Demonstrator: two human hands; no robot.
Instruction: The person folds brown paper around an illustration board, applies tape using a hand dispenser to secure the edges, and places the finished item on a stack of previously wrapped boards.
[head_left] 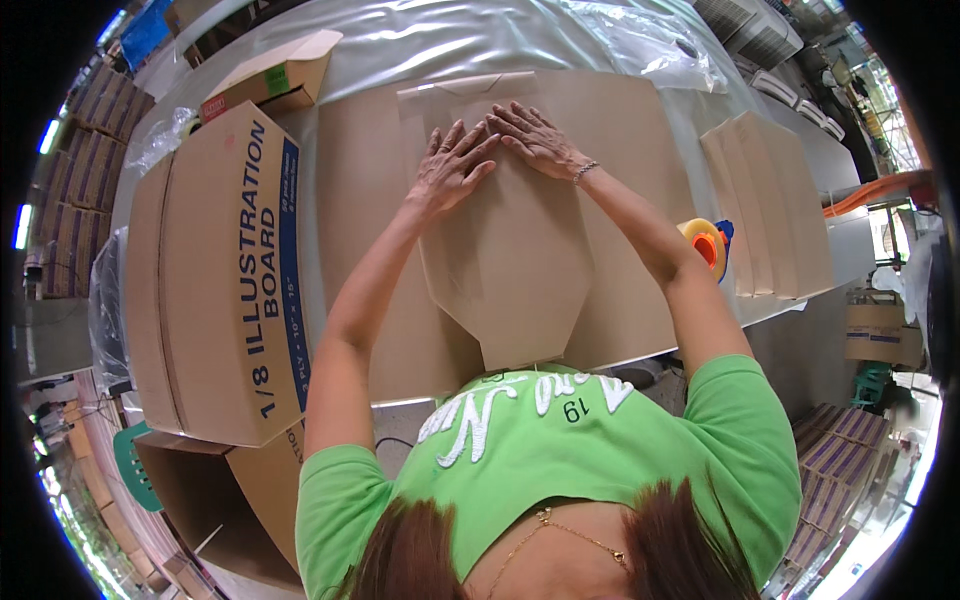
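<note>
Your left hand (452,165) and right hand (532,135) lie flat with fingers spread, grasping nothing, pressing side by side on the far end of the folded brown cardboard piece (510,270). It rests on a wide brown cardboard sheet (620,130) covering the tabletop (420,40). An orange tape dispenser (706,243) sits just beside your right forearm, near a stack of flat brown cardboard pieces (770,200).

The flat box blank (510,255) is matt brown cardboard, smooth under the left hand (452,165) and right hand (532,135), and the big carton (215,280) and the stack of blanks (770,205) look the same. The table cover (420,40) and bag (650,35) are glossy clear plastic film. The tape dispenser (708,243) is shiny orange plastic.
</note>
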